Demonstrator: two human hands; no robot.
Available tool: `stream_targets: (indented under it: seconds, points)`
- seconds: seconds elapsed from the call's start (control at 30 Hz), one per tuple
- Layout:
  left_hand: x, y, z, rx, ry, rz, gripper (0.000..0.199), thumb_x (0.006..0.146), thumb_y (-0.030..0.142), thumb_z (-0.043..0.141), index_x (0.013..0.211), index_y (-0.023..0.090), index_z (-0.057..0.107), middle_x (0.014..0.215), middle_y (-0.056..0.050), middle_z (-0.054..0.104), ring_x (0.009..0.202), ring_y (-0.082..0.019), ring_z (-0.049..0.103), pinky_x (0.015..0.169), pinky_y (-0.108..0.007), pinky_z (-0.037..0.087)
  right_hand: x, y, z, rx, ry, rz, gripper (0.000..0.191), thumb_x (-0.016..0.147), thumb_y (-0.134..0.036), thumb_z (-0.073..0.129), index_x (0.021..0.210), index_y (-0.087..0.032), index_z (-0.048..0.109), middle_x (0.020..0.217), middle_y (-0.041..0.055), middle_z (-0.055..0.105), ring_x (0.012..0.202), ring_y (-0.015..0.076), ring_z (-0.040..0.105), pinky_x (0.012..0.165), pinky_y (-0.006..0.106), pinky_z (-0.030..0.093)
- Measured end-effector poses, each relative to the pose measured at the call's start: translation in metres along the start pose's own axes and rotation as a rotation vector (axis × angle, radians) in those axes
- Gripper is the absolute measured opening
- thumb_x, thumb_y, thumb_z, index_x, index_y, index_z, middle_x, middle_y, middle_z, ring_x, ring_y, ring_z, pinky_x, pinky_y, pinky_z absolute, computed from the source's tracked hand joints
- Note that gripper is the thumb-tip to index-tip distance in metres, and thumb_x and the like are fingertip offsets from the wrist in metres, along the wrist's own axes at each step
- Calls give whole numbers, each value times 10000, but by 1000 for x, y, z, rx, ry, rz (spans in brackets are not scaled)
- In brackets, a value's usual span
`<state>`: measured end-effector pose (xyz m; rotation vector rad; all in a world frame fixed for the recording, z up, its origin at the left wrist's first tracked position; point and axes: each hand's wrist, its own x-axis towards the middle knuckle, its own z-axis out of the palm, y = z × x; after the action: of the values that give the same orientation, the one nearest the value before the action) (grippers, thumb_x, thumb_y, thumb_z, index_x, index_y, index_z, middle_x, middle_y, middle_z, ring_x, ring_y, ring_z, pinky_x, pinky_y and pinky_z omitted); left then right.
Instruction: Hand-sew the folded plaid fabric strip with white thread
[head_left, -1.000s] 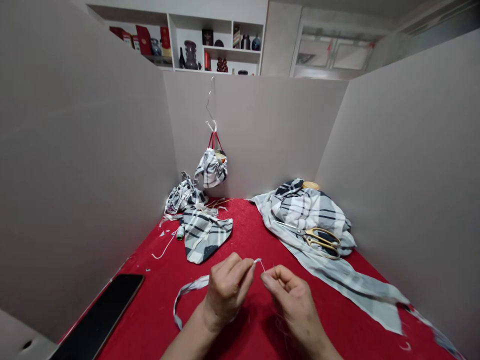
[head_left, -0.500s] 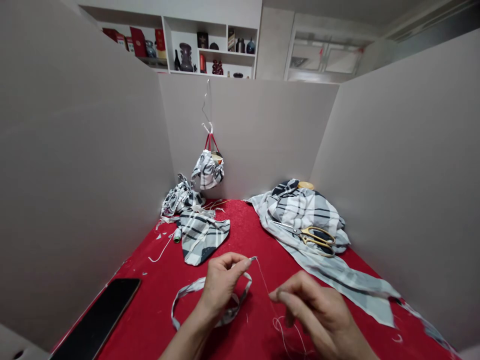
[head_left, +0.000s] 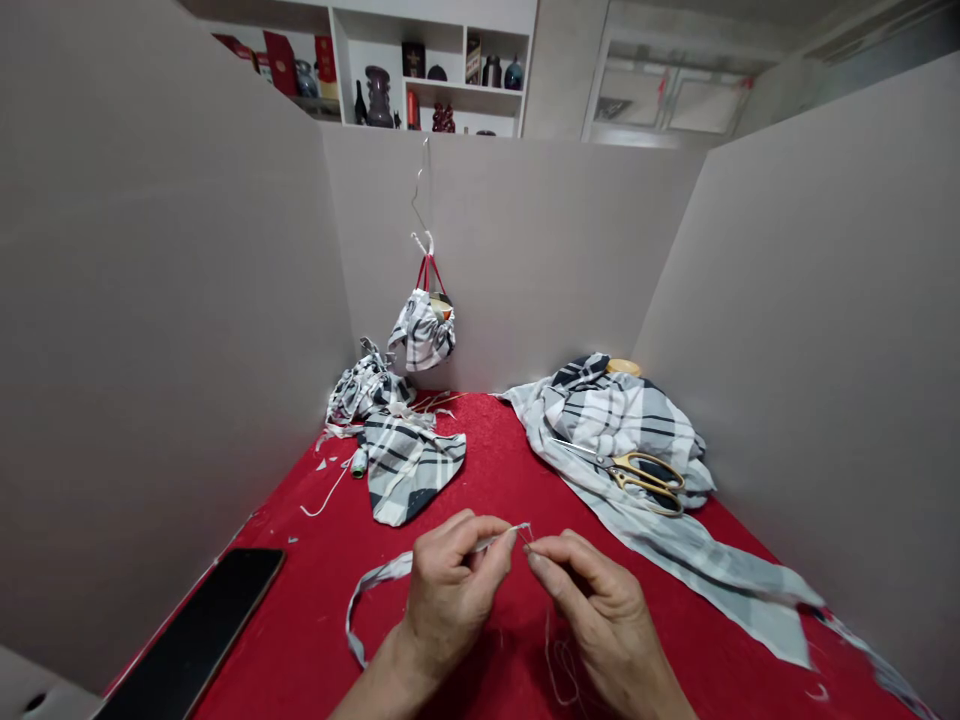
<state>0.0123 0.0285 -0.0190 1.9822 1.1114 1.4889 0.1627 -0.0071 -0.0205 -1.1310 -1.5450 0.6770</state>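
My left hand (head_left: 459, 575) pinches the end of a narrow grey-white fabric strip (head_left: 386, 570) between thumb and forefinger. The rest of that strip loops down to the left onto the red cloth. Just right of the strip's tip, my right hand (head_left: 589, 610) is closed in a pinch. A thin, needle-like sliver (head_left: 524, 539) shows between its fingertips and the strip; it looks like a sewing needle, though it is very small. White thread (head_left: 561, 665) hangs in loose curls below the right hand. The two hands' fingertips nearly meet.
Gold-handled scissors (head_left: 649, 480) lie on piled plaid fabric (head_left: 622, 415) at the right. A plaid piece (head_left: 412, 465), a thread spool (head_left: 359, 462) and scraps lie left. A phone (head_left: 199, 630) is near left; a plaid pouch (head_left: 425, 330) hangs on the back panel (head_left: 540, 260).
My right hand has moved up and left, from below the strip's end to right beside it. The thread between them is no longer stretched long. The view has shifted slightly.
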Motion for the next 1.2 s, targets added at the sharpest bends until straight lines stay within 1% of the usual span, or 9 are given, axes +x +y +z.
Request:
stream_targets:
  seconds: [0.1, 0.2, 0.3, 0.47, 0.6, 0.67, 0.9, 1.07, 1.2]
  points:
    - [-1, 0, -1, -9, -24, -10, 166, 821, 225, 562, 756, 144, 691, 567, -19, 581, 500, -110, 503, 507, -211, 377, -2, -1, -1, -1, -5, -5, 181, 863, -289, 551, 937, -222, 701, 825, 47, 670, 787, 191, 619, 709, 245, 484]
    - [-1, 0, -1, -41, -59, -74, 173, 821, 242, 560, 762, 150, 693, 583, -22, 599, 512, -117, 520, 516, -214, 390, -4, 0, -2, -49, 4, -44, 191, 854, -280, 558, 956, -238, 714, 824, 53, 688, 815, 205, 627, 692, 240, 492]
    - [0, 0, -1, -72, -67, -132, 174, 810, 260, 570, 746, 159, 697, 619, -32, 631, 533, -126, 533, 525, -216, 402, -6, 3, -2, -75, -1, -65, 199, 857, -275, 556, 974, -256, 717, 860, 52, 704, 829, 204, 629, 691, 236, 493]
    - [1, 0, -2, -95, -76, -168, 187, 815, 285, 570, 753, 162, 697, 655, -39, 648, 555, -131, 535, 539, -219, 414, -7, 4, -2, -100, -2, -58, 211, 863, -289, 550, 991, -261, 716, 889, 55, 708, 833, 207, 631, 699, 241, 492]
    - [-1, -2, -1, -89, -78, -154, 184, 822, 278, 568, 755, 160, 692, 669, -40, 651, 572, -131, 546, 551, -219, 418, -7, 3, -3, -114, -13, -55, 218, 868, -301, 541, 983, -252, 720, 811, 49, 697, 815, 210, 632, 688, 242, 490]
    - [-1, -2, -1, -80, -76, -138, 176, 820, 268, 571, 753, 158, 690, 653, -34, 643, 559, -126, 540, 541, -216, 414, -6, 4, -3, -120, -10, -63, 214, 867, -298, 544, 976, -248, 721, 795, 43, 695, 819, 206, 632, 710, 241, 488]
    - [-1, -4, -1, -70, -51, -24, 163, 828, 231, 560, 773, 150, 690, 593, -16, 605, 503, -106, 512, 499, -208, 393, -7, 5, -3, -127, -4, -94, 206, 869, -281, 540, 975, -236, 712, 811, 32, 697, 778, 174, 634, 659, 210, 482]
    - [-1, -5, 1, -60, -34, 12, 146, 824, 205, 566, 775, 144, 689, 593, -19, 608, 504, -105, 517, 499, -207, 394, -7, 4, -3, -129, -10, -97, 202, 870, -273, 540, 971, -241, 713, 801, 22, 701, 783, 169, 637, 687, 212, 481]
    - [0, -3, 1, -46, -36, 28, 152, 827, 199, 559, 768, 143, 688, 580, -17, 603, 492, -103, 510, 489, -206, 388, -7, 4, -4, -135, -1, -94, 206, 872, -282, 536, 967, -237, 713, 810, 28, 705, 781, 169, 638, 657, 206, 482]
